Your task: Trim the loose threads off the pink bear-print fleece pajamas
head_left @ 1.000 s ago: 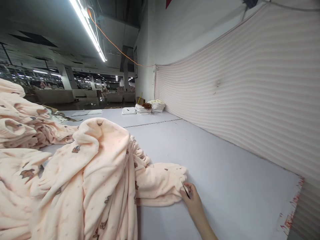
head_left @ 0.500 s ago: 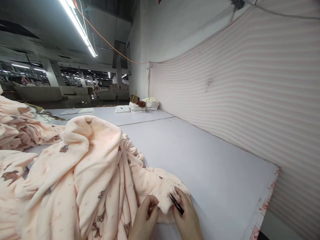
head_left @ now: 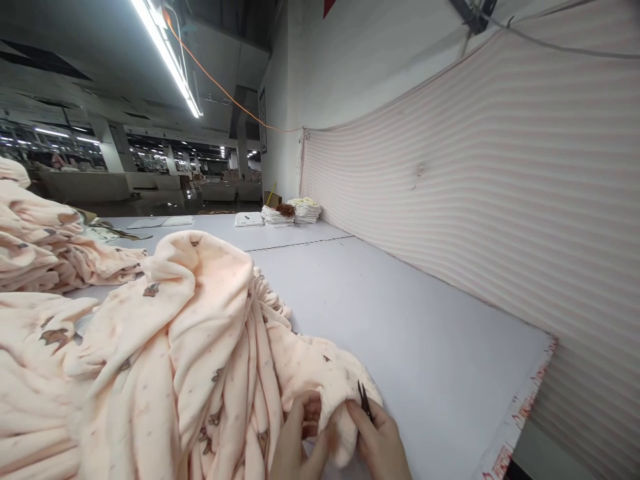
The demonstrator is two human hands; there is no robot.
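Note:
A big heap of peach fleece fabric (head_left: 200, 347) with small brown prints lies on the white table (head_left: 400, 313). At the bottom of the view both my hands work on its nearest corner. My left hand (head_left: 297, 443) pinches a fold of the fleece, fingers closed on it. My right hand (head_left: 383, 443) presses the same corner and holds small dark thread snips (head_left: 363, 400), their tips pointing up against the cloth edge.
More folded peach fleece (head_left: 45, 247) is piled at the left. Striped pink fabric (head_left: 500, 200) hangs along the wall on the right. Small stacks of pale cloth (head_left: 295, 212) sit at the table's far end. The table edge with red marks (head_left: 515, 420) is at the right.
My left hand came into view and took hold of the fleece corner beside my right hand. The snips turned more upright. The camera tilted slightly.

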